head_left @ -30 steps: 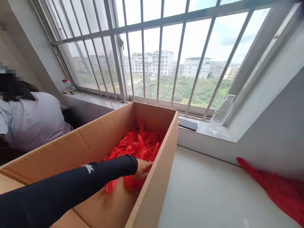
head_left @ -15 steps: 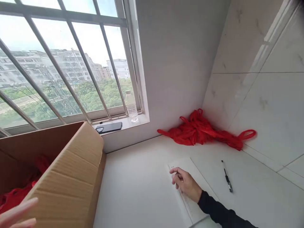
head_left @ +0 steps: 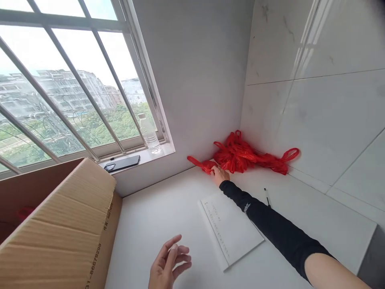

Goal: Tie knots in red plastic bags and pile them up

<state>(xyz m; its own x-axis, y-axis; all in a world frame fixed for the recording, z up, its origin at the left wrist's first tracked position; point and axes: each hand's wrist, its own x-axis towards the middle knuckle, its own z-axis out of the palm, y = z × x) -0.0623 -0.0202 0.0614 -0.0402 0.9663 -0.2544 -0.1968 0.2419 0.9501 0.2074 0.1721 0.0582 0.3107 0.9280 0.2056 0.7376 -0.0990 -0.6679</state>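
My right hand (head_left: 220,175), in a black sleeve, reaches to the far corner of the white counter and closes on the near end of a pile of red plastic bags (head_left: 240,154). My left hand (head_left: 168,265) hovers low over the counter with fingers loosely apart, holding nothing. A white sheet of paper (head_left: 230,228) lies under my right forearm. A large cardboard box (head_left: 63,228) stands to the left, with a bit of red plastic (head_left: 24,212) showing inside.
A black pen (head_left: 267,196) lies beyond my right arm. A dark phone (head_left: 122,163) and a clear water bottle (head_left: 148,130) sit on the window sill behind bars. Tiled walls close the corner on the right.
My view turned right from the box to the corner. My left hand left the box. My right hand moved from the paper to the red bags and gripped them.
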